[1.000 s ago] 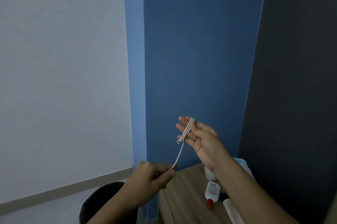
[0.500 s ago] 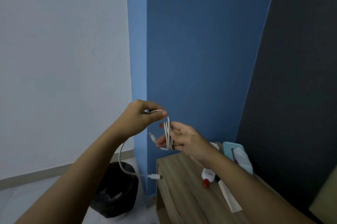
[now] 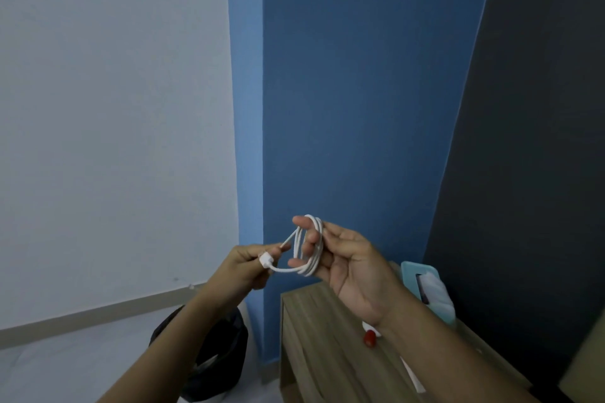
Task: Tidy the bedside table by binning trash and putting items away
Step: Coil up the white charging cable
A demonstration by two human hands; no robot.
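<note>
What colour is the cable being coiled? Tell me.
White, plug included. The head view shows the cable looped around the right hand's fingers, the left hand pinching its end.

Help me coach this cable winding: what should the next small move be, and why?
Probably wrap the last short tail around the coil. The white cable already loops the right hand fingers, and the left hand pinches its plug end close by, so little slack remains.

Dim, cool, even light; no hard shadows or glare. Wall lines lean outward at the edges, and the picture is slightly soft.
</note>
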